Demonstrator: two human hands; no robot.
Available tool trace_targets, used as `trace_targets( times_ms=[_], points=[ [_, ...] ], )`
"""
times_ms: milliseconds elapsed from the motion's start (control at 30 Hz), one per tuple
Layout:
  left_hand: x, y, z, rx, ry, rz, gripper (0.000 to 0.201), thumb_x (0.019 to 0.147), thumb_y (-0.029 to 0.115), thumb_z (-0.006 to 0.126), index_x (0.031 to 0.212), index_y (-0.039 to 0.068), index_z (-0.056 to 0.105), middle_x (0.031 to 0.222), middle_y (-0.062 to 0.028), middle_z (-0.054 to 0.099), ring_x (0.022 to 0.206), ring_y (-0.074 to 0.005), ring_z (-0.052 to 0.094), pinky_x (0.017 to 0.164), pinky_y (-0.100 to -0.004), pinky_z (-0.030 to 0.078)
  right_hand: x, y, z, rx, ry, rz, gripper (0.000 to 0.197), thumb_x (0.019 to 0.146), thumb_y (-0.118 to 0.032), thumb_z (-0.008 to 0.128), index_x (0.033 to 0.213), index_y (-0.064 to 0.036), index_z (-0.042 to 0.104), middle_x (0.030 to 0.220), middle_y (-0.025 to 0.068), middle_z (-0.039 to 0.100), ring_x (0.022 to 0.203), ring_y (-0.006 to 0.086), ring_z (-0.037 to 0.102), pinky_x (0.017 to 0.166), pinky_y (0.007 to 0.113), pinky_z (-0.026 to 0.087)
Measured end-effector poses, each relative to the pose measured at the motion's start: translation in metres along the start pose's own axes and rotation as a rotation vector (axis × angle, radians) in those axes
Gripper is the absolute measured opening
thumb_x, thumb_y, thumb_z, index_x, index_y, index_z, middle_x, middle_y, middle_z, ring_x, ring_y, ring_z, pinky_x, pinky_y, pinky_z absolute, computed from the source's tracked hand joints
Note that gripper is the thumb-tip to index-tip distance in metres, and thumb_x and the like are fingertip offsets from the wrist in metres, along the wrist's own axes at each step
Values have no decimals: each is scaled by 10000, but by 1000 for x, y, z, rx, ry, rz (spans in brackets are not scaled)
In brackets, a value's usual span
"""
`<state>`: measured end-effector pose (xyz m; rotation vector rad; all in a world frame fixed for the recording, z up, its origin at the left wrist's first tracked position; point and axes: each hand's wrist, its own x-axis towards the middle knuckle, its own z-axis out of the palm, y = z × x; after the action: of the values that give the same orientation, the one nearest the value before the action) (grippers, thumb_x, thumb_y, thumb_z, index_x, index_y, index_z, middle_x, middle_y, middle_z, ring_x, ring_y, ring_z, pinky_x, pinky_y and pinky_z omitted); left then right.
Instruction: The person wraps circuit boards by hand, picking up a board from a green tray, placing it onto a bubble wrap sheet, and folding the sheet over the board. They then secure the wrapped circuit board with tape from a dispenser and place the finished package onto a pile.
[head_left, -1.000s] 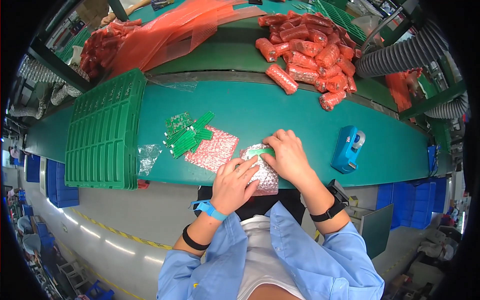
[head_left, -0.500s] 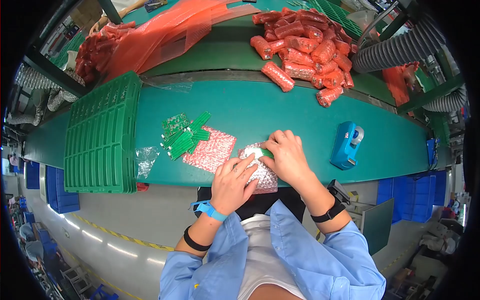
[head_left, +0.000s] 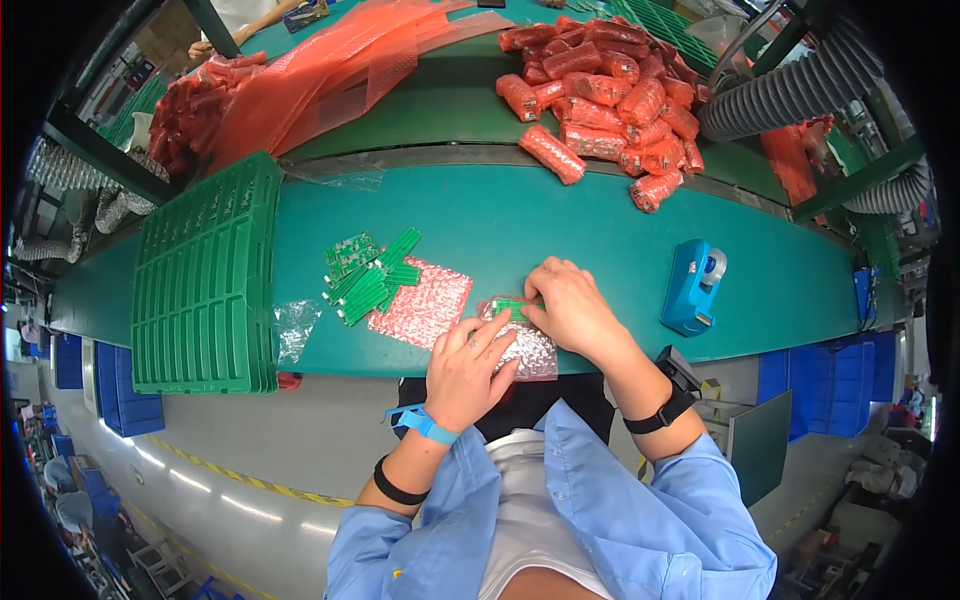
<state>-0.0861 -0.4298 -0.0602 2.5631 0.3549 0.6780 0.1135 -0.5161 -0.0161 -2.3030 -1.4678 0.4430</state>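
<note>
A green circuit board (head_left: 513,308) lies near the far end of a clear bubble wrap sheet (head_left: 532,358) at the table's front edge. My left hand (head_left: 462,370) rests on the sheet's left side, fingers stretched and apart, with fingertips touching the board's left part. At the board's right end my right hand (head_left: 572,308) is closed, its fingers bent down on the board and the wrap's edge. Its fingertips are partly hidden. Left of my hands, several green circuit boards (head_left: 366,280) sit in a loose pile, partly over a pinkish bubble wrap sheet (head_left: 428,300).
A green plastic crate (head_left: 205,290) stands at the left, beside a clear plastic scrap (head_left: 295,330). A blue tape dispenser (head_left: 688,288) stands at the right. Red bubble-wrapped rolls (head_left: 610,95) are heaped at the back. Grey ducting (head_left: 790,95) hangs at the far right.
The bright whitish patch between my fingers has given way to a plainly visible green board with parts on it. My right fingers have shifted slightly; my left hand stays nearly in place.
</note>
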Motion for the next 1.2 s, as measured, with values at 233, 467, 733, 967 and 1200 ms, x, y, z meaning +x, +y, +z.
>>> trace_targets(
  times_ms=[233, 467, 733, 967, 1200],
  points=[
    [-1, -2, 2, 32, 8, 17, 392, 854, 240, 819, 1220, 106, 771, 1454, -18, 694, 1206, -298, 627, 1009, -441, 510, 2, 6, -1, 132, -89, -26, 180, 816, -94, 813, 948, -52, 698, 946, 112, 690, 1005, 353, 665, 914, 477, 506],
    [-5, -2, 3, -50, 97, 0, 422, 856, 232, 842, 1241, 80, 756, 1539, -123, 623, 1217, -322, 623, 1015, -465, 511, 0, -3, -1, 10, 55, -145, 145, 827, -92, 789, 897, -64, 665, 938, 100, 689, 969, 343, 655, 882, 472, 498],
    [-1, -5, 20, -34, 260, -128, 559, 845, 229, 868, 1332, 10, 702, 1565, -180, 586, 1382, -388, 577, 1122, -493, 492, -11, 7, 32, -202, 279, -379, 127, 850, -157, 778, 867, -98, 667, 923, 66, 653, 941, 303, 647, 838, 460, 486],
    [-9, -5, 10, -4, 51, -67, 547, 871, 227, 851, 1346, 6, 694, 1559, -163, 592, 1421, -392, 552, 1151, -491, 475, -25, 16, 34, -158, 234, -398, 158, 855, -215, 772, 921, -96, 691, 945, 53, 636, 938, 290, 643, 845, 439, 492],
    [-10, -7, 13, -16, 119, -45, 457, 863, 208, 856, 1260, 19, 731, 1480, -152, 633, 1354, -392, 588, 1120, -491, 497, -21, 5, 11, -21, 115, -276, 218, 866, -254, 834, 1018, -108, 779, 1079, 61, 669, 1040, 298, 629, 887, 439, 500]
  ],
)
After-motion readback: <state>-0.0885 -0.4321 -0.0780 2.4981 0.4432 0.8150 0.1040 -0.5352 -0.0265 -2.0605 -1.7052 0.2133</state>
